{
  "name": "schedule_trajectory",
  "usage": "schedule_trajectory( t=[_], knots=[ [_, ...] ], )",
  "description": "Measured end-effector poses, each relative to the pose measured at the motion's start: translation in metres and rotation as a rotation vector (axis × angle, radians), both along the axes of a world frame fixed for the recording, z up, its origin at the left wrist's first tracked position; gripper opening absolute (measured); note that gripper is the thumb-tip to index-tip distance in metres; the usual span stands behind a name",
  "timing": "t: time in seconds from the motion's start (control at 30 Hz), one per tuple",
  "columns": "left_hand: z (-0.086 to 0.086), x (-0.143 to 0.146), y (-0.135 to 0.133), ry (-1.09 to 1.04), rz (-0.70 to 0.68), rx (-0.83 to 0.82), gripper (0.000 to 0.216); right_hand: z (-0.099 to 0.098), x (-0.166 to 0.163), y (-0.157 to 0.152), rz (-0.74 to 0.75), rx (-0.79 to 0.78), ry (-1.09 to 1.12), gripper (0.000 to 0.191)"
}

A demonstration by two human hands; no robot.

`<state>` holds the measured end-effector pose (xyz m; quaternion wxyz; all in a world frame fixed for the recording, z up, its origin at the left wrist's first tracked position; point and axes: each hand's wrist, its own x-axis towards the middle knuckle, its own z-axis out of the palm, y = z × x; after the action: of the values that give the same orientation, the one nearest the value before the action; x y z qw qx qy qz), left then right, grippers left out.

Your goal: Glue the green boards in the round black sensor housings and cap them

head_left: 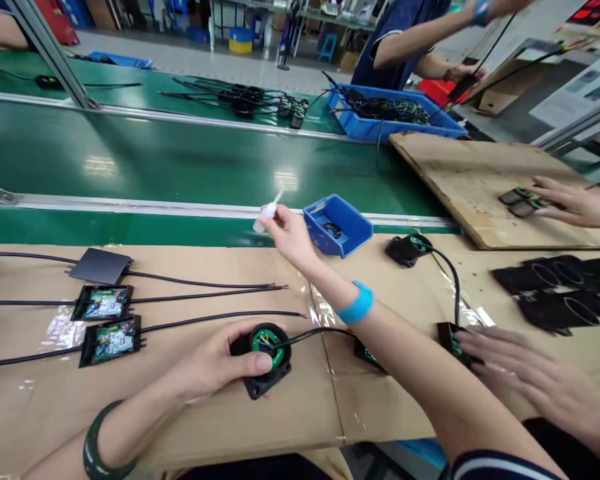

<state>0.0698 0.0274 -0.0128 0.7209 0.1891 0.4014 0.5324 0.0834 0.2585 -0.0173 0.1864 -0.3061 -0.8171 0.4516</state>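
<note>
Blue bin (351, 225) stands just beside the right hand (293, 235).

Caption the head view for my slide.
Left hand grips a black housing; right hand holds a small white bottle near a blue bin.

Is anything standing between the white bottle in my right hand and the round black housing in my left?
Nothing visible stands between the white bottle in your right hand and the black housing in your left hand; only thin black cable ends lie low over the brown work surface in that gap.
</note>
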Motion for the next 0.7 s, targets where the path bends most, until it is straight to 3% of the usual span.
schedule_trajectory(
  t=[0.03, 0.13, 0.2, 0.27, 0.33, 0.47, 0.57, 0.7],
  knots=[
    [0.002, -0.002, 0.0, 0.077, 0.003, 0.027, 0.051, 0.012, 0.024, -0.011, 0.004, -0.025, 0.067, 0.023],
    [0.006, -0.006, 0.0, 0.279, 0.028, 0.057, 0.043, 0.04, 0.106, -0.058, 0.004, -0.298, 0.404, 0.027],
    [0.008, -0.008, 0.002, 0.328, 0.012, 0.055, 0.042, 0.043, 0.152, -0.089, 0.067, -0.505, 0.439, 0.029],
    [0.01, -0.008, 0.005, 0.342, -0.013, 0.063, 0.04, 0.031, 0.178, -0.109, 0.098, -0.535, 0.451, 0.029],
    [0.012, -0.005, 0.006, 0.352, -0.056, 0.084, 0.038, 0.011, 0.183, -0.114, 0.116, -0.494, 0.513, 0.027],
    [0.013, 0.01, 0.005, 0.273, -0.086, 0.057, 0.039, -0.017, 0.164, -0.095, 0.227, -0.484, 0.64, 0.025],
    [0.015, 0.02, 0.0, 0.278, -0.088, -0.005, 0.042, -0.013, 0.165, -0.082, 0.211, -0.502, 0.638, 0.027],
    [0.017, 0.027, -0.005, 0.445, -0.048, 0.04, 0.038, 0.01, 0.201, -0.084, 0.127, -0.529, 0.582, 0.031]
  ],
)
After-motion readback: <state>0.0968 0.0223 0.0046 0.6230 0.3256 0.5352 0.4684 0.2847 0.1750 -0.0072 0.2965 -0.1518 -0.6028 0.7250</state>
